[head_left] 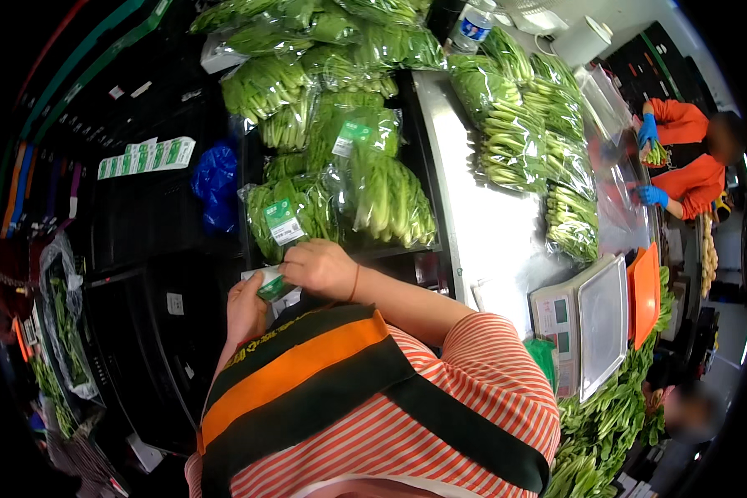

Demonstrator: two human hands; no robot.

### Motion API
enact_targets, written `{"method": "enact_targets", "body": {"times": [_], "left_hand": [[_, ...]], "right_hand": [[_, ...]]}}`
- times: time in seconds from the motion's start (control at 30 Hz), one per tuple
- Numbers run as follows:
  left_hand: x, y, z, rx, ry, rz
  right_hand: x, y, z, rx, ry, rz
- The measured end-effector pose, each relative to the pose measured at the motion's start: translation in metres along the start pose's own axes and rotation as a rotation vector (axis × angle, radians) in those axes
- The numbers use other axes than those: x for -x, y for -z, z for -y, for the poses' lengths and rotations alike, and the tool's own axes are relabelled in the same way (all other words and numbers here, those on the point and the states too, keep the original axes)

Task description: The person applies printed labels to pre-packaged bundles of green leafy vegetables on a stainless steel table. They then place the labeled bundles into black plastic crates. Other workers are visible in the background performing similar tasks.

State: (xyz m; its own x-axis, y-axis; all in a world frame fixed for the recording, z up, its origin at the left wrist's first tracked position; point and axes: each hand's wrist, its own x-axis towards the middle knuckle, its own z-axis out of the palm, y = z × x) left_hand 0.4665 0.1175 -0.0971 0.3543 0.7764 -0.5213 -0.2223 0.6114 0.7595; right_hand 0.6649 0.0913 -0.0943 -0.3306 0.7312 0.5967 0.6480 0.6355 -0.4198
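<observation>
Both my hands meet on a small green and white label sticker (272, 287) in front of my chest. My left hand (246, 309) holds its lower edge and my right hand (319, 266) pinches its top. Just beyond them, a black crate (419, 249) holds several clear bags of leafy greens (382, 195). The nearest bag (290, 217) has a similar label stuck on it.
A steel table (481, 220) carries more bagged greens (515, 141), a weighing scale (589, 325) and an orange tray (644, 295). Loose greens (606, 427) are piled at the lower right. Strips of labels (145, 156) lie on black crates at the left. A person in orange with blue gloves (651, 196) works at the far right.
</observation>
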Motion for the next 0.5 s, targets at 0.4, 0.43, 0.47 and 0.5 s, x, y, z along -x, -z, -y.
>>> {"method": "enact_targets", "body": {"times": [0.4,0.43,0.47,0.5], "left_hand": [[-0.003,-0.012,-0.017,0.099,-0.08,-0.106],[-0.009,0.005,-0.014,-0.436,-0.297,-0.063],[-0.008,-0.006,-0.024,0.168,-0.062,-0.116],[-0.006,-0.012,-0.032,0.103,-0.103,-0.108]], "right_hand": [[0.017,0.11,-0.015,-0.945,-0.953,-0.537],[0.03,0.125,-0.036,-0.852,-1.001,-0.603],[0.046,0.13,-0.061,-0.753,-1.046,-0.672],[0.066,0.123,-0.085,-0.289,-1.054,-0.427]]}}
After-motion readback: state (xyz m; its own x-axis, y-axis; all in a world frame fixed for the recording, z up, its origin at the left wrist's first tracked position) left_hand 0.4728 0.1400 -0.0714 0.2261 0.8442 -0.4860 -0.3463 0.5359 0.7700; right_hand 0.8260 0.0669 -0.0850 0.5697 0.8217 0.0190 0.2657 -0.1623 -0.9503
